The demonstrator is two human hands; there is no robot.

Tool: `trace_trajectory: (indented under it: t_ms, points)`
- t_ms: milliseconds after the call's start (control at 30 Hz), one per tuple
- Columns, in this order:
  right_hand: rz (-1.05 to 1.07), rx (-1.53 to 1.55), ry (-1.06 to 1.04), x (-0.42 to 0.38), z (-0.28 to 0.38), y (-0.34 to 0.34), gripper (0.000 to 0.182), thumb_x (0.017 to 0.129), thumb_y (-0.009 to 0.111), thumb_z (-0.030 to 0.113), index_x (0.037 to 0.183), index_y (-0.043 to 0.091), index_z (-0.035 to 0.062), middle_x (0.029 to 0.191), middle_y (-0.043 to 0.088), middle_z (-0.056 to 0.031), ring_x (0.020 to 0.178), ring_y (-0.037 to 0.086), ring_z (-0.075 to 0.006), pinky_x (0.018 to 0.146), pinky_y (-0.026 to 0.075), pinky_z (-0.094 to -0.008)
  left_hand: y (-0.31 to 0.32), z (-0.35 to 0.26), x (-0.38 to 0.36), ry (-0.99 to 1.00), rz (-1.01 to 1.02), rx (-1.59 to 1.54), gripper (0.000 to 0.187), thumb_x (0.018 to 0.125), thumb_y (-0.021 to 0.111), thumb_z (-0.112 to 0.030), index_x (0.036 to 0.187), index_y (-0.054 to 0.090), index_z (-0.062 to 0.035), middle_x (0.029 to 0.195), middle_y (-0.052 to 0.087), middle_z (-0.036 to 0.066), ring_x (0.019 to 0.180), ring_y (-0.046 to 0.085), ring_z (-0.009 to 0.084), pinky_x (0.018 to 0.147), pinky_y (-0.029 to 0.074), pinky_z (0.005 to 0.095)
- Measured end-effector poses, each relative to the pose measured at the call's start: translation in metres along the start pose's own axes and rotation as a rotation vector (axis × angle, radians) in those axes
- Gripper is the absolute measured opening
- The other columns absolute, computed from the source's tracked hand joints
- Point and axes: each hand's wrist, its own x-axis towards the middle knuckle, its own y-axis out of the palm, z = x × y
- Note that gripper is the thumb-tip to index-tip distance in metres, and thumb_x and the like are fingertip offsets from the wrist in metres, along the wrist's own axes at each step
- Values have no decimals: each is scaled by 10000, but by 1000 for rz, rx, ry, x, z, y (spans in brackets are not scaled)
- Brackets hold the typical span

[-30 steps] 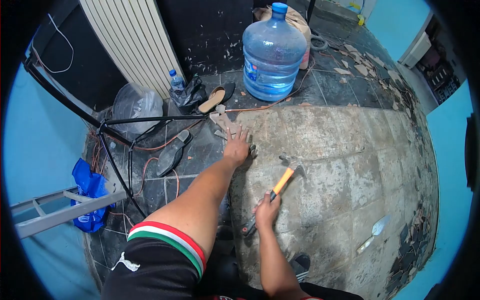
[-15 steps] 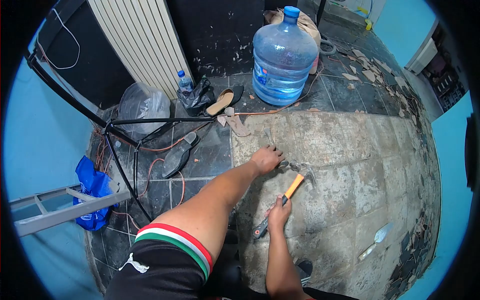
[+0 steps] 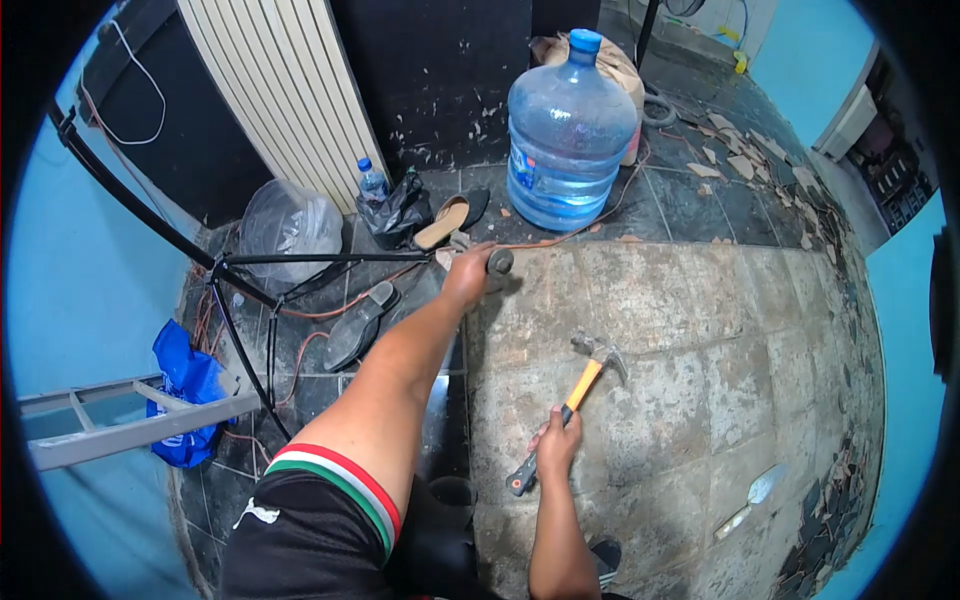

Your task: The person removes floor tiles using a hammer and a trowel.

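Note:
My left hand [image 3: 468,278] is closed around a chisel [image 3: 500,262]. Its dark round end points up and to the right of my fingers, and its blade is hidden. The hand is at the left edge of the bare floor patch [image 3: 660,300], beside broken tile pieces [image 3: 445,257]. Lower down, my right hand [image 3: 557,443] grips a claw hammer [image 3: 583,384] by its black and orange handle. The metal head of the hammer lies up and to the right, over the bare floor.
A large blue water jug [image 3: 570,140] stands at the back. Black tripod legs [image 3: 330,259] and a grey ladder [image 3: 150,430] are on the left. Shoes [image 3: 360,325] lie on dark tiles. A trowel [image 3: 750,502] and tile rubble [image 3: 825,520] lie at right.
My left hand has moved up and left with the chisel, from near the hammer head to the edge of the bare patch. The right hand and hammer have barely moved.

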Motion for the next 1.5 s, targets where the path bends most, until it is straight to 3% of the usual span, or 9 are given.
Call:
trace_trajectory:
  t_ms: [300, 433, 533, 667, 767, 1033, 1133, 1333, 1500]
  points:
    - [11, 68, 3, 3, -6, 6, 185, 1059, 538, 224, 1089, 462, 57, 650, 474, -42, 419, 472, -158, 374, 419, -330, 21, -71, -18, 125, 385, -199, 367, 812, 640, -57, 1175, 683, -84, 1165, 692, 203, 1067, 656, 431, 937, 539, 467]
    - [8, 72, 4, 10, -4, 7, 170, 1062, 524, 229, 1076, 462, 72, 656, 471, -38, 426, 471, -158, 374, 418, -334, 10, -106, -14, 89, 363, -191, 350, 812, 642, -2, 1153, 692, -63, 1143, 695, 200, 1080, 655, 429, 940, 537, 463]
    - [1, 68, -10, 14, -7, 4, 162, 1063, 518, 233, 1060, 461, 82, 659, 469, -35, 431, 475, -159, 373, 415, -332, 22, -66, -11, 86, 14, -108, 360, 813, 647, 10, 1160, 698, -66, 1130, 697, 196, 1076, 657, 430, 936, 534, 471]
    - [-14, 50, -4, 12, -3, 0, 156, 1060, 522, 227, 1053, 465, 82, 661, 473, -34, 433, 475, -158, 375, 415, -333, -27, -39, -11, 53, -50, -74, 365, 793, 615, 23, 1144, 695, -33, 1158, 679, 248, 1055, 654, 460, 931, 531, 509]
    - [-13, 41, -5, 9, 3, -2, 178, 1058, 536, 226, 1064, 463, 65, 660, 476, -39, 437, 475, -156, 384, 420, -330, -25, -22, -23, -162, 44, 62, 337, 806, 627, -15, 1138, 685, -34, 1143, 685, 241, 1057, 654, 455, 928, 531, 513]
    - [-36, 108, -21, 14, 10, -3, 188, 1060, 538, 224, 1106, 456, 61, 675, 477, -36, 456, 474, -151, 395, 429, -324, 21, -91, -29, 78, 341, -260, 277, 835, 664, -128, 1103, 679, -59, 921, 709, 217, 901, 674, 443, 830, 543, 514]
    - [-53, 119, -22, 17, 16, -5, 188, 1059, 538, 224, 1123, 455, 68, 683, 484, -36, 463, 481, -152, 400, 434, -324, 10, -135, -20, 87, 547, -243, 323, 813, 674, -68, 1134, 678, -39, 1080, 701, 236, 1042, 664, 431, 910, 540, 485]
    - [-80, 117, -10, 14, 18, -18, 194, 1057, 547, 232, 1130, 460, 75, 677, 487, -37, 464, 483, -154, 403, 435, -325, 19, -61, -6, 35, 53, -132, 502, 779, 567, 69, 1254, 685, -45, 1283, 660, 225, 1141, 652, 426, 998, 525, 455]
    - [-77, 109, -6, 6, 22, -23, 184, 1049, 561, 224, 1092, 472, 69, 660, 477, -32, 458, 476, -152, 402, 429, -332, -5, -16, -4, -122, 53, -42, 414, 777, 662, -7, 1181, 718, -74, 1247, 683, 203, 1156, 648, 402, 1017, 515, 462]
